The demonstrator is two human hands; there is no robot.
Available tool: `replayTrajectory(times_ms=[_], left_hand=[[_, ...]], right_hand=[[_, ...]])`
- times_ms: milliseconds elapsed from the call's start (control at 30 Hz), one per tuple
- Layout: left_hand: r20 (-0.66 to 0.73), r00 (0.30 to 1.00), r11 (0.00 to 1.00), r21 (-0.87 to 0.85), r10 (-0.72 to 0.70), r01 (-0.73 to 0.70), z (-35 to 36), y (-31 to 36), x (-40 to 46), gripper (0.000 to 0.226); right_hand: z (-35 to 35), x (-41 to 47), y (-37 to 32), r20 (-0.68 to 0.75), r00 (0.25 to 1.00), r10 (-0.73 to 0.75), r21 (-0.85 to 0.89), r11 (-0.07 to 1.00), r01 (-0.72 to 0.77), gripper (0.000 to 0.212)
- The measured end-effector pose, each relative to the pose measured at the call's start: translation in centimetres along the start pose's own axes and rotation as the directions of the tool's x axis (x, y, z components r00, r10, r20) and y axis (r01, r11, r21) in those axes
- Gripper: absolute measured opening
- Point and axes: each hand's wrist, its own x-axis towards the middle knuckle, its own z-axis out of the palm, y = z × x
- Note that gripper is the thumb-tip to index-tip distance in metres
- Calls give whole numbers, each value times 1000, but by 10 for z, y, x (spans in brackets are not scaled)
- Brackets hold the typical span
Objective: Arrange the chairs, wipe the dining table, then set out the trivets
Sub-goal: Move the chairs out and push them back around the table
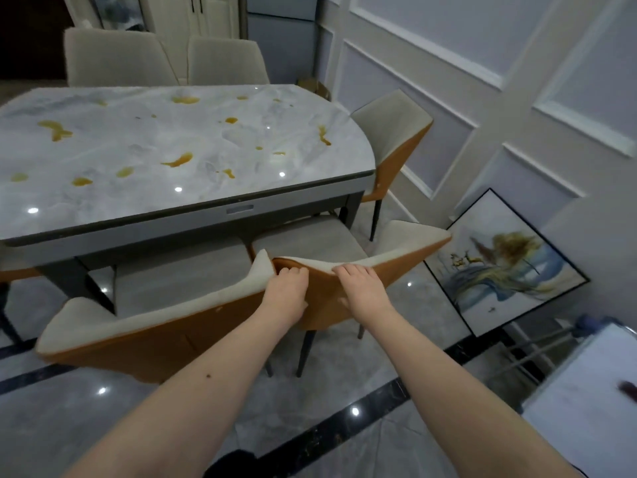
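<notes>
A marble-topped dining table (pixel 144 215) fills the upper left, spotted with several yellow-orange spills (pixel 179 160). Two orange-backed chairs with beige fronts stand at its near edge. My left hand (pixel 287 291) and my right hand (pixel 362 288) both grip the top rim of the right chair's backrest (pixel 406 257), fingers curled over the beige side. The left chair's backrest (pixel 144 326) touches it at the corner by my left hand. No trivets are in view.
A third chair (pixel 393 139) stands at the table's right end. Two beige chairs (pixel 117 56) are at the far side. A framed painting (pixel 503 263) leans on the wall at right. A white surface (pixel 586 391) sits at the lower right. The floor is glossy tile.
</notes>
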Motion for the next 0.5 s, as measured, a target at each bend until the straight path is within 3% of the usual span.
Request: replayTrajectory(times_ms=[300, 500], left_hand=[[16, 994, 994, -7, 109, -109, 11, 77, 61, 42], [100, 990, 995, 9, 102, -103, 25, 105, 111, 44]], right_hand=[[8, 3, 91, 14, 997, 80, 13, 997, -80, 62], [17, 30, 141, 45, 993, 109, -1, 994, -109, 56]])
